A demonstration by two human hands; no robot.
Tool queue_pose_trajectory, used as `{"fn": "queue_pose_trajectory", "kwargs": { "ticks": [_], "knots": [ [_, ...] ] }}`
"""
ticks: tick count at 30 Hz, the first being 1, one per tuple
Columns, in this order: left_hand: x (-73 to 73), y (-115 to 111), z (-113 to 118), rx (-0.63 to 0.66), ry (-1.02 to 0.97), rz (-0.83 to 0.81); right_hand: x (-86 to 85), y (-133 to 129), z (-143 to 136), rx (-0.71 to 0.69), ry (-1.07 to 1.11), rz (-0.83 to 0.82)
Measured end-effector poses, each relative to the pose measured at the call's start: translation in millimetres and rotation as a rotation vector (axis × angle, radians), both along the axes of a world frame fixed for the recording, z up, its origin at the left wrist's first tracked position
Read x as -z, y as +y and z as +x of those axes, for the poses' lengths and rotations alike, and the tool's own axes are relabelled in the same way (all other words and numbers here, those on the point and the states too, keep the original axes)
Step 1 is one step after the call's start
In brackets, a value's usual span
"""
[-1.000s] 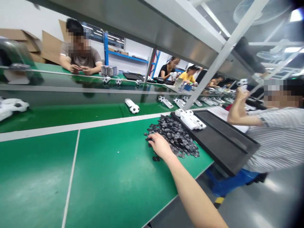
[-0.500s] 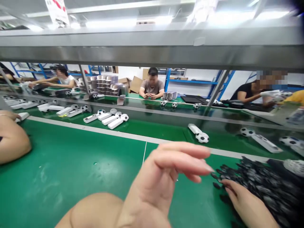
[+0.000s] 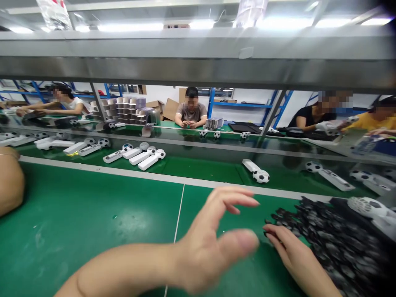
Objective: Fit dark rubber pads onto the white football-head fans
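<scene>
Above the green table [image 3: 93, 222], my left hand [image 3: 216, 239] hangs with fingers and thumb apart and nothing between them. My right hand [image 3: 286, 243] is closed in a pinch at the left edge of a pile of small black parts [image 3: 334, 239]. One small black piece [image 3: 265, 234] shows at its fingertips. To the right of the pile lies a white item with a ball-shaped end [image 3: 368, 206], partly cut off by the frame.
Beyond the pale table edge [image 3: 123, 174], a green belt [image 3: 198, 167] carries several white sticks with football ends [image 3: 261, 176]. A metal beam [image 3: 185, 68] crosses overhead. Co-workers sit opposite; a person's elbow [image 3: 10, 181] rests at the left.
My left hand has turned, its thumb now spread away from the fingers. My right hand has drawn left to the pile's edge with a black piece. The view has shifted slightly right.
</scene>
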State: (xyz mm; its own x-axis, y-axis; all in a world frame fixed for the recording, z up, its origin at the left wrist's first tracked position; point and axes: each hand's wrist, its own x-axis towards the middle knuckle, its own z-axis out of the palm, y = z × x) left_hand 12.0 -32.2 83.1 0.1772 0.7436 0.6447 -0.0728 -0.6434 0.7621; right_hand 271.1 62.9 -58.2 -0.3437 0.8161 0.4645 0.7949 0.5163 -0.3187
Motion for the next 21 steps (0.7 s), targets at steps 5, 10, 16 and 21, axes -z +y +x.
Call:
{"fn": "queue_pose_trajectory", "kwargs": {
  "ticks": [5,10,16,21],
  "knots": [
    [33.5,96,-84,-0.736,0.463,-0.240,-1.2,0,0,-0.059,0.025,-0.036],
    [50.1,160,-215,-1.171,0.575,-0.480,-6.2,-4,-4,-0.116,0.054,-0.028],
    [68.9,176,-311,-1.400,0.711,-0.774,-1.4,-3,-3,-0.134,0.004,-0.109],
    [70.4,181,-338,-1.391,0.829,-0.852,-4.9,-8,-12,-0.145,-0.004,-0.268]
  ]
}}
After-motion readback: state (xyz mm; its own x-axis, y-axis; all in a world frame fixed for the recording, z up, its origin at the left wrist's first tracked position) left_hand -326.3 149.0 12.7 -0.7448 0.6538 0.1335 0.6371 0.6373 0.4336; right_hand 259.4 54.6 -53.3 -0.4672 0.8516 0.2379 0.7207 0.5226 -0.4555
